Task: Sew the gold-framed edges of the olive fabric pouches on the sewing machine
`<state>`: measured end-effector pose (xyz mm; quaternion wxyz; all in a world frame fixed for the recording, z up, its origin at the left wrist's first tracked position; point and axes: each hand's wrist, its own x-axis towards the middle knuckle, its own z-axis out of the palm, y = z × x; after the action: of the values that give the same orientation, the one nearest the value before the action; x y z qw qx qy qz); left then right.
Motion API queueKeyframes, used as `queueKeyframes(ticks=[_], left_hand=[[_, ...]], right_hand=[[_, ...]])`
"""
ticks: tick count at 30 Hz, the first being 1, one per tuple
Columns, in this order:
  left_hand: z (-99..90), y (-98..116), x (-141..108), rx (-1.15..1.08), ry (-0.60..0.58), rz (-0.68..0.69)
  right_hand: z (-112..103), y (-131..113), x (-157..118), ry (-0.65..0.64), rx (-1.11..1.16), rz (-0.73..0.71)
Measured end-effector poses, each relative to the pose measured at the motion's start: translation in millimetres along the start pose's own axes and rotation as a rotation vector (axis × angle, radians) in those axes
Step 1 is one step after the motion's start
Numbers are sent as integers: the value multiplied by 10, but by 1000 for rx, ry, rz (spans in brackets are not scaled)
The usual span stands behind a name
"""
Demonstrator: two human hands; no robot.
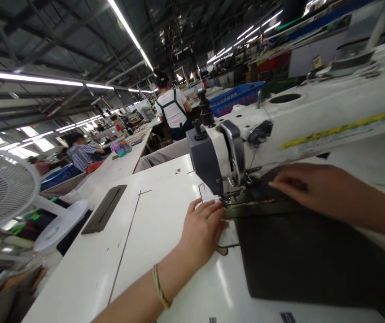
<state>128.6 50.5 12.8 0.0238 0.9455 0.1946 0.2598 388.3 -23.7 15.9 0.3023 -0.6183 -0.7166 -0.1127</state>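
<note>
My left hand (202, 235) lies flat on the white sewing table (145, 233), its fingertips resting on a white strip of material (209, 195) beside the presser foot (229, 192) of a white industrial sewing machine (246, 143). My right hand (300, 188) rests on dark cloth (313, 255) to the right of the needle area, its fingers pointing toward the machine head. A thin gold strip (253, 203), possibly a zipper, runs along the dark cloth's edge. The needle is hidden from this angle.
A white electric fan (4, 188) stands at the left. Ahead, a person in a white shirt with green apron straps (172, 107) stands near a blue plastic crate (239, 98). A seated person in a striped shirt (81, 152) works at another white table.
</note>
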Motion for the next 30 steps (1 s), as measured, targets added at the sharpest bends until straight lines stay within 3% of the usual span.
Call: queueKeyframes(ticks=[2,4,8,12,18,21,30], left_hand=[[40,-85,22,12,-55,93],[66,-96,69,-1,-86,104],[34,-42,154,-22,-71,-96],[19,-13,150,-19,-80,-91],[83,38,74,133,-111,35],[95,73,72,189,-142,35],[91,91,96,227,-71,77]], right_hand=[[23,-221,-125,-69,62,-173],[95,-438,-204,-89,74,-275],[302,-662,-135,-190,-87,-172],[406,-667,-93,-226,-186,-167],[337,-660,-168,37,-135,-363],[359,-637,-117,173,-176,-354],[466,-602,-105,36,-148,-298]])
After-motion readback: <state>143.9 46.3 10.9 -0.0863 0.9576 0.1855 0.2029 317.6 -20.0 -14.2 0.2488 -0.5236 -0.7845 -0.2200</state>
